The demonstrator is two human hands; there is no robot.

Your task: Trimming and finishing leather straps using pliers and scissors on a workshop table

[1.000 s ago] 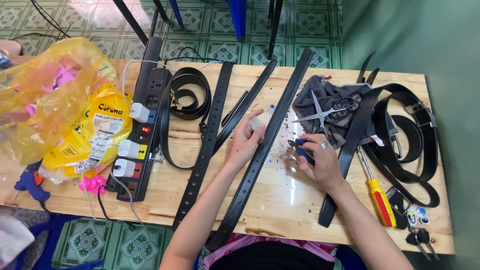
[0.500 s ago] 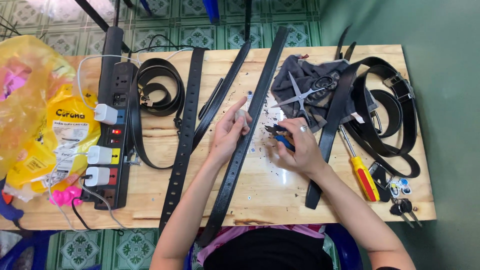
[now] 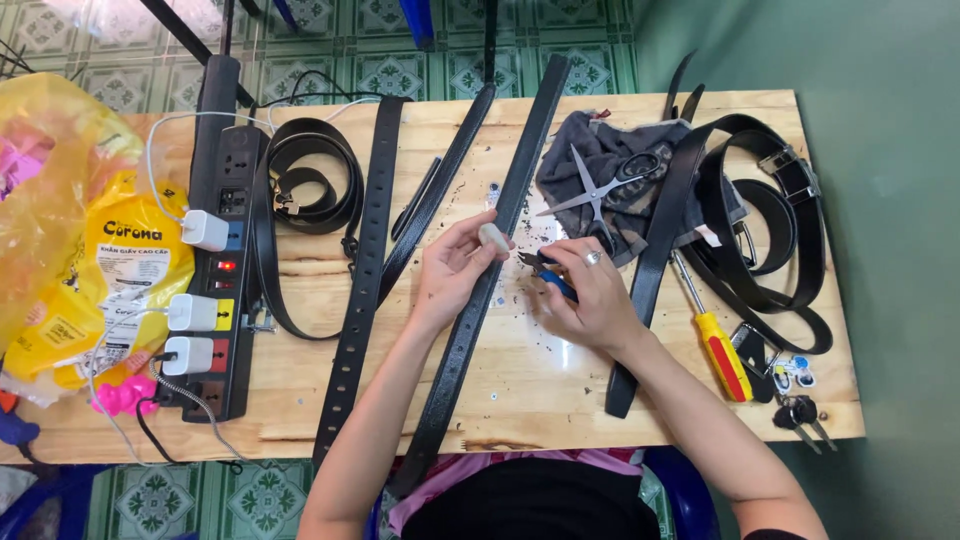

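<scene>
My left hand (image 3: 455, 268) pinches a small white piece (image 3: 493, 238) over a long black belt (image 3: 500, 230) that runs from the near table edge to the far edge. My right hand (image 3: 590, 292), with a ring on one finger, grips blue-handled pliers (image 3: 548, 274) whose jaws point left toward the white piece. Both hands hover over the middle of the wooden table (image 3: 560, 390). Small dark scraps lie on the wood around them.
Two more black belts (image 3: 362, 280) lie left of my hands, next to a coiled belt (image 3: 305, 180) and a black power strip (image 3: 222, 240) with white chargers. Scissors (image 3: 600, 185) rest on a grey cloth (image 3: 600, 150). Right: looped belts (image 3: 770, 240), a yellow-handled screwdriver (image 3: 722, 350), keys (image 3: 800, 412). Yellow plastic bags (image 3: 90, 260) sit far left.
The view has shifted so the table sits lower and more central. My hands stay together over the belt, the left one still pinching the white piece, the right still on the pliers.
</scene>
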